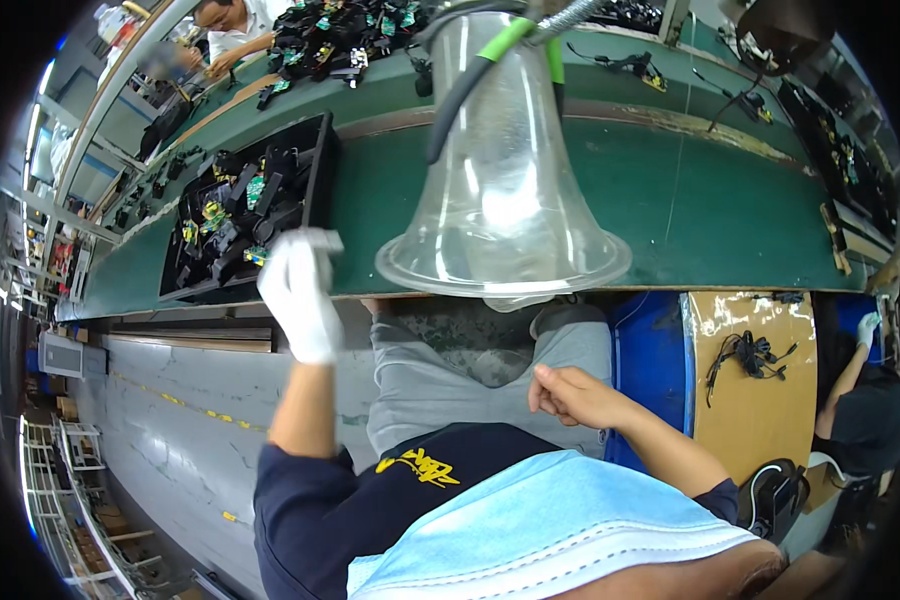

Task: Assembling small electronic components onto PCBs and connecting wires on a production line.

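My left hand (pixel 303 300), in a white glove, is raised at the table's front edge by the near right corner of a black tray (pixel 322 190). Motion smears its fingers, so their grip and any held thing cannot be made out. In the tray lies a pile of black plastic casings with green and yellow circuit boards (pixel 258 192). My bare right hand (pixel 575 397) hovers over my lap, apart from the table. Its fingers are curled in and no object shows in them.
A clear bell-shaped hood (pixel 510 190) hangs over the green table (pixel 710 215), with a hose beside it. Black cables (pixel 750 362) lie on a brown board (pixel 755 420) at the right. Another person works across the table; another's gloved hand (pixel 868 328) shows far right.
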`<state>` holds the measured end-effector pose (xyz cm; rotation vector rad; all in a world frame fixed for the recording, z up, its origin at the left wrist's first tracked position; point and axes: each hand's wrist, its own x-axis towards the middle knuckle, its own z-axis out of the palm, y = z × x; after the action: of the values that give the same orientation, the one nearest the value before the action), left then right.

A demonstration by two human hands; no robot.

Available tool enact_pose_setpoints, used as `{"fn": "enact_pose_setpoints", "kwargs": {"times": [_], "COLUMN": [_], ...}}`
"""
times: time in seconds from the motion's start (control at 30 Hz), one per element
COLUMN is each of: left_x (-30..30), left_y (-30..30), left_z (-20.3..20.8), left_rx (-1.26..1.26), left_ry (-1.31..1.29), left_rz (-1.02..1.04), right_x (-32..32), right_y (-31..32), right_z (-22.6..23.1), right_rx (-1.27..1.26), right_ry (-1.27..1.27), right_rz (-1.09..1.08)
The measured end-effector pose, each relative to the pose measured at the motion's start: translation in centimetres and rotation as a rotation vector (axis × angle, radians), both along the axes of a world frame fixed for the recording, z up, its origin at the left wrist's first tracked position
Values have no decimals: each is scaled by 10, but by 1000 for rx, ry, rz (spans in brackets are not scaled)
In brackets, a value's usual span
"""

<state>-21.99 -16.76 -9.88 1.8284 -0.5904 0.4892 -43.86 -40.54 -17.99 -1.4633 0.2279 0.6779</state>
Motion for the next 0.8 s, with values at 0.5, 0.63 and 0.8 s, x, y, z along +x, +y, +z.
{"fn": "enact_pose_setpoints", "kwargs": {"times": [0.5,0.63,0.8], "left_x": [-169,-151,-67], "left_y": [-79,-68,2], "left_z": [-122,-127,-37], "left_rx": [436,372,710], "left_ry": [458,320,423], "left_rz": [-1234,-1171,-1336], "right_x": [-19,-26,-26], "right_y": [4,-6,-21], "right_z": [69,82,69], "right_rx": [784,681,490], "right_ry": [-437,-444,-404], "right_rz": [-476,-439,-201]}}
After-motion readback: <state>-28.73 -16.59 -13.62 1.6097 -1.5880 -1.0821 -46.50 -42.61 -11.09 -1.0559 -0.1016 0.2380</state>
